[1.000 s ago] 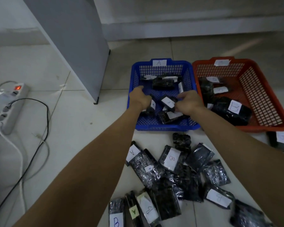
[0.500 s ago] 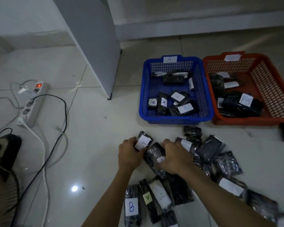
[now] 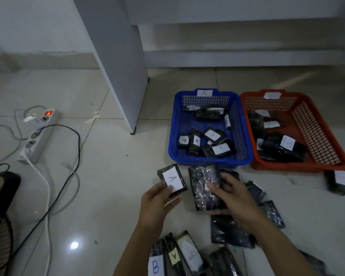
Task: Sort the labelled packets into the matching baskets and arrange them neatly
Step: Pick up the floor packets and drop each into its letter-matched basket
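Taking the blue basket [image 3: 172, 145] as the mark: far to its left, a power strip [image 3: 39, 136] with a red lit switch is lying on the tiled floor [image 3: 112, 186], with black and white cables [image 3: 48, 188] trailing toward the viewer. A grey panel [image 3: 116, 62] is standing upright just left of the basket and behind it.

In front of the basket's left corner, the left hand [image 3: 157, 200] is gripping a dark packet [image 3: 172, 180] by its near end, thumb on the white label, which is reading "A"; the packet is lifted clear of the floor and tilted. Right beside it, directly in front of the basket, the right hand [image 3: 233, 196] is holding a larger packet [image 3: 204, 188], fingers curled over its right edge and covering most of its small label, so the letter cannot be read.

The blue basket is carrying an "A" tag on its far rim and is holding several packets labelled "A". More unsorted packets [image 3: 189, 255] are lying on the floor in front of it, under and between the forearms, some showing "B" and "A".

Touching the blue basket's right side, a red basket [image 3: 327, 124] is holding packets, one marked "B". A lone packet [image 3: 339, 182] is lying on the floor just in front of the red basket's right corner.
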Tool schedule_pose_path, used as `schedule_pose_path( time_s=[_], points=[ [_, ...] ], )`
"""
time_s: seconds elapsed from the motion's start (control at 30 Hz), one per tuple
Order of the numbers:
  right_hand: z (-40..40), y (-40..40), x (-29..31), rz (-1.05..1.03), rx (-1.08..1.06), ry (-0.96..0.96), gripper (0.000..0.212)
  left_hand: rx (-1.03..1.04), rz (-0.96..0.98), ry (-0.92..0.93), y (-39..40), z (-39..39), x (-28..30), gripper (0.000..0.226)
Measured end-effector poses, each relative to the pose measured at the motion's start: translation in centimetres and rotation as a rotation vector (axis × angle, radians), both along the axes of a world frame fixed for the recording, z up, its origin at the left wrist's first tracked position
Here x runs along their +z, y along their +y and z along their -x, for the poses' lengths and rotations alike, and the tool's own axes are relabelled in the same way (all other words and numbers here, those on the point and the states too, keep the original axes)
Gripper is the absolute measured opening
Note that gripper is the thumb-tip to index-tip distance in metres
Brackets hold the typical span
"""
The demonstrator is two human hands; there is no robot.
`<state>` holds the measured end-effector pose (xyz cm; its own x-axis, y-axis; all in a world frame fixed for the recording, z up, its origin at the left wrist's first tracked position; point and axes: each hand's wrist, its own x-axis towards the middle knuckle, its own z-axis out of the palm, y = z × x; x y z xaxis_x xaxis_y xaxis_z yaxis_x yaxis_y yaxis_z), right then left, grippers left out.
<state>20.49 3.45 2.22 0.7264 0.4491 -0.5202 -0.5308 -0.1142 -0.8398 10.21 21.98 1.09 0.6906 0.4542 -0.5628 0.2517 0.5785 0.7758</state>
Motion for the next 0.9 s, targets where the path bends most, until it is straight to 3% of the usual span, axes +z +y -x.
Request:
schedule_pose_path(
  time_s=[0.27,0.33,0.4,0.63,0.7,0.8,0.87,0.9],
  points=[
    [-4.8,-1.4,2.8,-0.086,-0.072,-0.057,0.042,-0.042,-0.168,-0.051,-1.2,-7.3,3.3,0.022],
    [-8.1,-0.8,3.4,0.026,-0.084,-0.098,0.035,-0.08,-0.241,0.0,-0.3,-11.3,3.8,0.026],
    [-11.3,0.4,3.5,0.179,-0.097,-0.133,0.024,-0.133,-0.32,0.088,0.9,-15.1,3.5,0.014],
    [-18.0,3.9,1.3,0.404,-0.03,-0.094,0.039,-0.362,-0.695,0.388,4.5,-23.1,-1.4,0.017],
    [-18.5,3.9,0.5,0.453,-0.027,-0.159,0.032,-0.445,-0.886,0.427,3.7,-22.6,-0.4,0.012],
    [-18.3,2.7,0.4,0.622,-0.01,-0.368,0.037,-0.389,-1.04,0.376,2.0,-20.9,1.5,0.028],
    [-17.5,1.0,1.4,0.61,-0.083,-0.479,0.033,-0.264,-1.029,0.24,0.7,-18.7,2.4,0.016],
    [-16.7,-0.2,2.0,0.571,-0.135,-0.512,0.02,-0.192,-0.993,0.166,-0.2,-17.2,2.7,0.003]
  ],
)
